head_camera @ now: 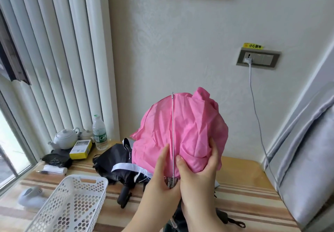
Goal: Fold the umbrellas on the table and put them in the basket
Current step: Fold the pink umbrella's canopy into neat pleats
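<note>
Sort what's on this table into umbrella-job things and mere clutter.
Job: pink umbrella, held up by left hand and right hand; black umbrella lying on the table; white basket.

Clutter: teapot, water bottle, yellow box, white handheld device.

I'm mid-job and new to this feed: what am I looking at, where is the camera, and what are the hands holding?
There is no machine. One camera on a person's head looks forward and down at two bare hands. The left hand and right hand both grip the pink umbrella, raised above the striped table, its canopy loose and one metal rib exposed. A black umbrella lies unfolded behind it. The white basket sits at the near left, seemingly with nothing in it. At the far left are a teapot, a water bottle and a yellow box.
</note>
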A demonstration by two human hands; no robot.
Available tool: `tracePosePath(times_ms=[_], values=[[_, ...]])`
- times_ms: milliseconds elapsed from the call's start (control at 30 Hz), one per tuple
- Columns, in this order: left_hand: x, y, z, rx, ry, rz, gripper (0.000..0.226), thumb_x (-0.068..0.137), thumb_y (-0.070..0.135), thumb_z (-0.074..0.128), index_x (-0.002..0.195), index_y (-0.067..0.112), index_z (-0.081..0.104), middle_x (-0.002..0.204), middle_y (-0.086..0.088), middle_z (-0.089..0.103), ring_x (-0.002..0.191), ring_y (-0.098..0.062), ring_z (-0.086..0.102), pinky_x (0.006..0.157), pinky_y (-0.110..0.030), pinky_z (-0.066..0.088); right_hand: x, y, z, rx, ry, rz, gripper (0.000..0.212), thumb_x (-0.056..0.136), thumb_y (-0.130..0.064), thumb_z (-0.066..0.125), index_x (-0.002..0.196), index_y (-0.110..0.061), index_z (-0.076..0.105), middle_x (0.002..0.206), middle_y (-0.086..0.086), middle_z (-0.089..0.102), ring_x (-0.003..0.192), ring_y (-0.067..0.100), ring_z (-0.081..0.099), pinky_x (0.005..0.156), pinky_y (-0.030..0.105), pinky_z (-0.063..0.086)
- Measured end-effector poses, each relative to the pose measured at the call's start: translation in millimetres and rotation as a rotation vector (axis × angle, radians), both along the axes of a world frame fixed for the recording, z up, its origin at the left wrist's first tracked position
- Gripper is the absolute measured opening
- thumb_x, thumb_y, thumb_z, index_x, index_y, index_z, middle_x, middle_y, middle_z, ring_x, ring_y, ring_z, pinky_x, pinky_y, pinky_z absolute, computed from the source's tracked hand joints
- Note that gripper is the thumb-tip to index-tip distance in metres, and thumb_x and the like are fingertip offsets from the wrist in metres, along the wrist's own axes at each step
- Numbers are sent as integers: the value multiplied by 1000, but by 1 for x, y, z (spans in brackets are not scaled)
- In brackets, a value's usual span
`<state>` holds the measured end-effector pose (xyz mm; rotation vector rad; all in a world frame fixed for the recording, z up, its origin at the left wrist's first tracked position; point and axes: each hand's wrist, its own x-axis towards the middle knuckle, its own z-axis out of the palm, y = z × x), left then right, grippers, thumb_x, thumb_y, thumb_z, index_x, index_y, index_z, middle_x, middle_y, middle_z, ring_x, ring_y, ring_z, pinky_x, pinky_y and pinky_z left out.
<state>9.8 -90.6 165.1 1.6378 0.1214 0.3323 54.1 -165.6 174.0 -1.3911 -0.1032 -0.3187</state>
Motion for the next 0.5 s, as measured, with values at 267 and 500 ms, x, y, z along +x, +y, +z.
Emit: tracePosePath(times_ms=[267,500], values=[[8,4,-9,20,-53,42,77,78,-5,58,128,52,43,94,21,71,64,-8,61,64,-25,53,16,-14,-14,5,80,232,95,67,-9,86,129,-62,39,140,-12,48,124,14,55,89,43,55],[11,23,-21,766,-32,200,99,72,15,50,140,60,-6,58,4,42,47,-12,43,44,-18,35,11,-46,2,-545,332,206,122,46,-69,77,136,-68,-5,156,-4,20,138,33,35,107,57,37]])
